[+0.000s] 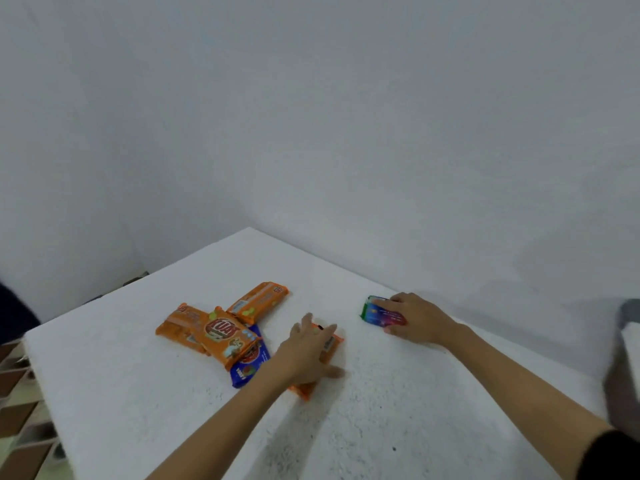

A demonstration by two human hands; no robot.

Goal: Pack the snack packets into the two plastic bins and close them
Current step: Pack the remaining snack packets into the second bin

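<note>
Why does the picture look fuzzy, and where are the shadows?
Head view: soft throughout; the left hand pressing the flat orange snack packet is motion-smeared, the right hand gripping the green-blue-pink packet slightly crisper. Head view: faint shadows lie beside both hands on the white fuzzy table; no glare.

A single wide-angle view from the person's head looks forward and down across a white worktop (381, 427) toward its far corner and the bare wall (311, 116). It sits at arm's reach: the left hand (304, 355) and the right hand (415, 320) come in from the bottom edge.
</note>
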